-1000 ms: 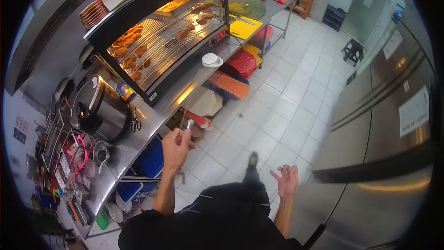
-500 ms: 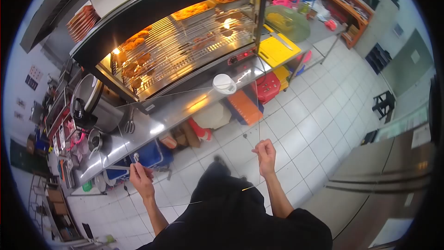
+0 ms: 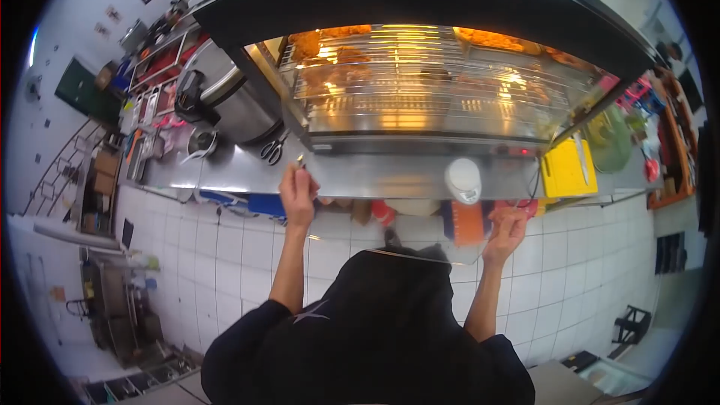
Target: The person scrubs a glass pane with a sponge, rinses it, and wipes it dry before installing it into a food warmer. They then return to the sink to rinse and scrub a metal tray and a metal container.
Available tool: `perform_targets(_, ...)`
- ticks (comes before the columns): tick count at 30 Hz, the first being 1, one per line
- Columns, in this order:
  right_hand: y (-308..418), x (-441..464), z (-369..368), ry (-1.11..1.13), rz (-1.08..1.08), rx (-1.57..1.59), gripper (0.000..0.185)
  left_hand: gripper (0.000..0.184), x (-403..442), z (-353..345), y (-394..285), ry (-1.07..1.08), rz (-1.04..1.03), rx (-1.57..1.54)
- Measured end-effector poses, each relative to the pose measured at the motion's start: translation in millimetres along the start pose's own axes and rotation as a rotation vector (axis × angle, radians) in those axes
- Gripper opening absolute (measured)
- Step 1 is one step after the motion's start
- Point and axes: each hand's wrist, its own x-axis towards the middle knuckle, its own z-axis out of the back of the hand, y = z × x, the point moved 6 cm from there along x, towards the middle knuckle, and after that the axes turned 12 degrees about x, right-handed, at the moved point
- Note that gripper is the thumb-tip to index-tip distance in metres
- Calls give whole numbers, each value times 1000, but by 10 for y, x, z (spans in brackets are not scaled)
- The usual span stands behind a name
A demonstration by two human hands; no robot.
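Observation:
A clear pane (image 3: 420,256), probably glass or plastic, spans the space between my hands; mostly its thin bright lower edge shows. My left hand (image 3: 298,193) is closed on the pane's left side, in front of the counter edge. A small shiny metal piece (image 3: 301,158) sticks up at its fingertips. On the other side my right hand (image 3: 507,232) pinches the pane's right edge, above the floor. Ahead stands a lit food warmer (image 3: 420,139) with fried food (image 3: 349,67) on wire racks and in trays.
On the steel counter (image 3: 360,175) are scissors (image 3: 273,151), a white round tub (image 3: 463,180), a large steel pot (image 3: 251,112) and a small saucepan (image 3: 201,142). A knife lies on a yellow cutting board (image 3: 568,170) at right. An orange box (image 3: 469,223) is under the counter.
My view has turned to face the warmer squarely. Both hands still hold the pane, which now appears closer to the warmer and the counter.

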Motion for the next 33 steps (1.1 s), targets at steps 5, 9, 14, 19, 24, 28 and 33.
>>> perform_targets(5,-305,391,206,1,-34,30,23,37,213,-391,173,79,15,-54)
perform_targets(9,-574,650,265,30,41,12,21,37,357,-556,118,93,37,35)
perform_targets(14,-913,897,447,6,66,105,22,37,494,-765,221,153,66,164)
perform_targets(19,-1105,1084,603,-3,13,96,22,45,614,-922,282,241,57,267)
perform_targets(24,-1317,1183,844,-8,27,120,22,44,678,-978,301,252,29,216)
perform_targets(28,-1509,1290,932,1,16,108,25,54,777,-1109,234,168,5,234)
perform_targets(33,-1937,1182,1382,-194,-35,176,27,52,756,-1150,193,145,5,86)
